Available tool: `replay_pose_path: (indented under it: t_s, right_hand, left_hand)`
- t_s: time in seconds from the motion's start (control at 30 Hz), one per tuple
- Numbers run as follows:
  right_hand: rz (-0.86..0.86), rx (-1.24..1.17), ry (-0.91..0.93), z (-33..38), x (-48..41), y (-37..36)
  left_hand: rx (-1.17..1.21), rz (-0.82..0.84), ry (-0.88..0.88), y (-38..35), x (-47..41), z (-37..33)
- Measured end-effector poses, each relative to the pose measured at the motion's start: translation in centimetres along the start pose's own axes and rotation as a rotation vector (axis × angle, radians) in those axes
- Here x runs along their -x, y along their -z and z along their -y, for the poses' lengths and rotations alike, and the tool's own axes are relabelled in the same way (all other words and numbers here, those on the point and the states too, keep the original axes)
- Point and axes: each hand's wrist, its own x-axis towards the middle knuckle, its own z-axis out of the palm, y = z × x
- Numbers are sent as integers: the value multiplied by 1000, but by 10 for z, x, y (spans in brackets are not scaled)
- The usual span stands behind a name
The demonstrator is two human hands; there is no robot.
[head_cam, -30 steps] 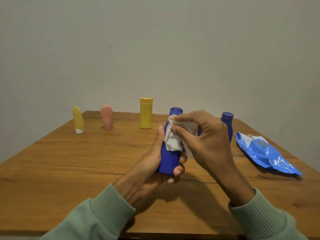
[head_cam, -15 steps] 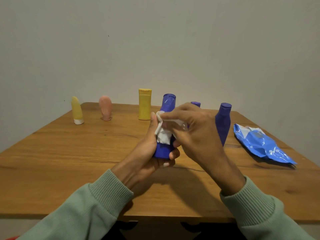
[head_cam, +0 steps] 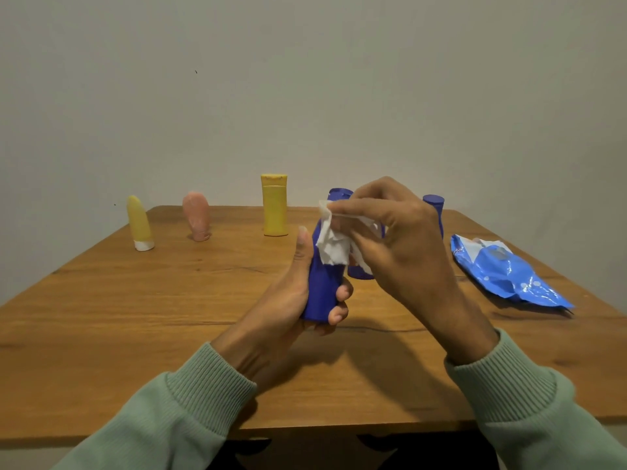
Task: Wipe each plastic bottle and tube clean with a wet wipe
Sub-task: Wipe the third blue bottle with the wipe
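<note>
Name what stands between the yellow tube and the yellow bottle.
A pink tube, apart from the yellow tube and the yellow bottle; the head view shows it.

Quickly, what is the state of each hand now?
Left hand: closed around the blue bottle, holding it upright.
Right hand: closed, pinching the white wet wipe against the bottle.
</note>
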Motion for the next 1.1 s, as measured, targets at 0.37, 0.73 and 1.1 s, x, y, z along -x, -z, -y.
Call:
replay_pose_path:
  t_s: [0.37,0.73,1.1]
  right_hand:
    - [56,182,30,1,0,4]
    - [-69,210,22,-2,-3,7]
    - [-23,190,56,-4,-4,11]
  left_hand:
    - [-219,-99,-41,-3,0,0]
    - [-332,-162,-93,-5,1,-2]
    - [-475,-236,-216,-6,1,-1]
